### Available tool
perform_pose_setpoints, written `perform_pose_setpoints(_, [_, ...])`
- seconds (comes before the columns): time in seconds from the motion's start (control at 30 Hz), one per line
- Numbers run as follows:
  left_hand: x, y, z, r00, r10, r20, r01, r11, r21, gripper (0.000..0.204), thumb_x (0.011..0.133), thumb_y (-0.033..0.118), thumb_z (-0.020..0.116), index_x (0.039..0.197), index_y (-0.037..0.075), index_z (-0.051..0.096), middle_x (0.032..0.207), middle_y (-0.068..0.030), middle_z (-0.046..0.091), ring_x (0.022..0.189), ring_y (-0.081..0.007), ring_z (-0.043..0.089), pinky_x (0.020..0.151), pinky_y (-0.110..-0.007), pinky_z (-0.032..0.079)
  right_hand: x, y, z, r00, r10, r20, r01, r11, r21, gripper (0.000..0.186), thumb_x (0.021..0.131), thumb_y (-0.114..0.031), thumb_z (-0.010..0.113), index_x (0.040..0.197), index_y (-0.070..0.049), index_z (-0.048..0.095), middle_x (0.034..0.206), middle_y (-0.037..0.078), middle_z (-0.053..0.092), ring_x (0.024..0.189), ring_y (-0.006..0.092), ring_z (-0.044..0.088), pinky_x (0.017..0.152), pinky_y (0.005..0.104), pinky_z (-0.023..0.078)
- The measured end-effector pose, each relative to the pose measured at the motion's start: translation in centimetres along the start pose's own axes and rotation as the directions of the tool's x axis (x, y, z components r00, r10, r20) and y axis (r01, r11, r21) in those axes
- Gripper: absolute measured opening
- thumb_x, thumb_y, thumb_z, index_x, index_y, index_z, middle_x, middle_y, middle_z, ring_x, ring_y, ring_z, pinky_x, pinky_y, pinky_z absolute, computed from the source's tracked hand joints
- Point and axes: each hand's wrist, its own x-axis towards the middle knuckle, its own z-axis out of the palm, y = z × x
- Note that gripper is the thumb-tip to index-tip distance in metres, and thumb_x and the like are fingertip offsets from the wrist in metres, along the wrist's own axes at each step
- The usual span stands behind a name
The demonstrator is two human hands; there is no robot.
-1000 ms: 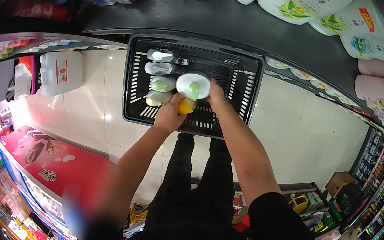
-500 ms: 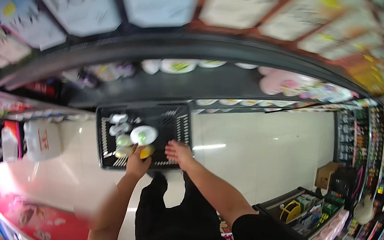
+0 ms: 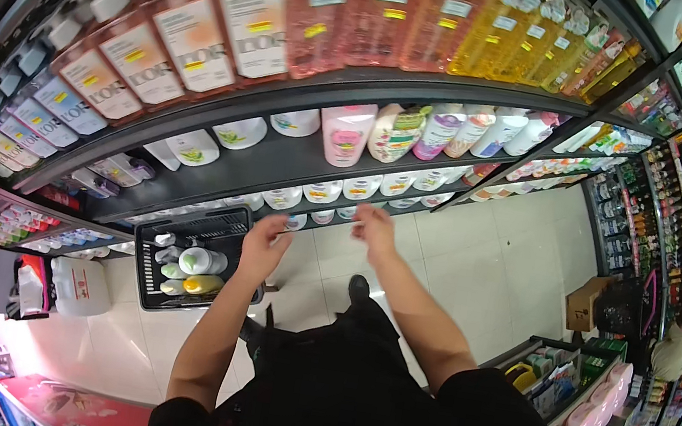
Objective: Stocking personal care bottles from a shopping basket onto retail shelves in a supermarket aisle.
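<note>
My left hand (image 3: 265,246) hovers by the right edge of a black plastic basket (image 3: 146,268) on the floor. Its thumb stands away from the fingers and it holds nothing. In the basket lie several bottles, among them a white bottle (image 3: 203,261) and a yellow bottle (image 3: 202,284). Farther right, my right hand (image 3: 374,229) is raised in front of the lowest shelf, with slightly bent, parted fingers and nothing seen in it. White tubs or bottles with orange labels (image 3: 360,186) stand behind it. Above them is a pink bottle (image 3: 346,134).
Large pink pump bottles (image 3: 251,19) and yellow bottles (image 3: 484,36) line the upper shelf. At left a white jug (image 3: 80,287) stands on the floor, near a red-topped case (image 3: 78,410). A cardboard box (image 3: 588,303) and more stocked shelves stand at right.
My left hand has come off the yellow bottle and out of the basket. My right hand has moved right, towards the shelf. The view has turned to the right.
</note>
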Motion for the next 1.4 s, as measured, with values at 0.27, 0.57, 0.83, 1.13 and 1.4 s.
perform_pose_setpoints(0.27, [11.9, 15.8, 8.5, 0.916, 0.27, -0.296, -0.227, 0.959, 0.172, 0.067, 0.087, 0.017, 0.083, 0.145, 0.003, 0.053, 0.14, -0.0178, 0.06, 0.128, -0.0291, 0.059, 0.104, -0.044, 0.05, 4.8, -19.9, -5.2, 0.567, -0.809, 0.157, 0.785, 0.473, -0.4, 0.055, 0.084, -0.007, 0.074, 0.136, 0.004, 0.058, 0.121, 0.018, 0.063, 0.084, 0.0227, 0.068, 0.071, 0.0346, 0.056])
perform_pose_setpoints(0.57, [16.9, 20.0, 9.9, 0.944, 0.317, -0.095, -0.255, 0.879, 0.404, 0.053, 0.079, 0.031, 0.089, 0.12, 0.002, 0.071, 0.111, -0.0151, 0.076, 0.106, -0.0279, 0.071, 0.097, -0.039, 0.053, 7.5, -24.7, -3.8, 0.776, -0.403, 0.485, 0.589, 0.187, -0.786, 0.049, 0.073, -0.023, 0.084, 0.111, 0.003, 0.068, 0.109, 0.028, 0.072, 0.107, 0.0423, 0.069, 0.093, 0.0472, 0.055])
perform_pose_setpoints(0.83, [20.4, 18.6, 8.8, 0.967, 0.254, 0.018, -0.24, 0.886, 0.396, 0.056, 0.076, 0.03, 0.09, 0.124, 0.008, 0.07, 0.123, -0.012, 0.072, 0.113, -0.0249, 0.068, 0.098, -0.036, 0.053, 8.1, -24.7, -3.3, 0.695, -0.436, 0.572, 0.648, 0.037, -0.76, 0.069, 0.069, -0.036, 0.091, 0.123, -0.001, 0.065, 0.114, 0.025, 0.072, 0.109, 0.041, 0.069, 0.094, 0.0476, 0.054])
perform_pose_setpoints(1.13, [20.3, 19.1, 8.8, 0.998, 0.064, 0.016, -0.06, 0.8, 0.597, 0.07, 0.072, 0.042, 0.087, 0.131, 0.011, 0.068, 0.132, -0.0141, 0.068, 0.122, -0.028, 0.063, 0.105, -0.035, 0.048, 6.3, -25.1, -3.5, 0.75, -0.327, 0.575, 0.63, 0.088, -0.772, 0.067, 0.069, -0.047, 0.088, 0.121, -0.009, 0.07, 0.107, 0.019, 0.076, 0.102, 0.038, 0.072, 0.09, 0.0457, 0.056])
perform_pose_setpoints(1.4, [14.1, 19.9, 6.3, 0.989, -0.074, 0.125, -0.001, 0.858, 0.513, 0.082, 0.067, 0.036, 0.092, 0.138, 0.008, 0.063, 0.127, -0.0118, 0.07, 0.115, -0.0225, 0.066, 0.097, -0.033, 0.052, 3.5, -26.4, -7.1, 0.803, -0.163, 0.574, 0.574, 0.471, -0.67, 0.061, 0.07, -0.038, 0.091, 0.118, -0.004, 0.074, 0.102, 0.012, 0.078, 0.093, 0.021, 0.075, 0.086, 0.0343, 0.057])
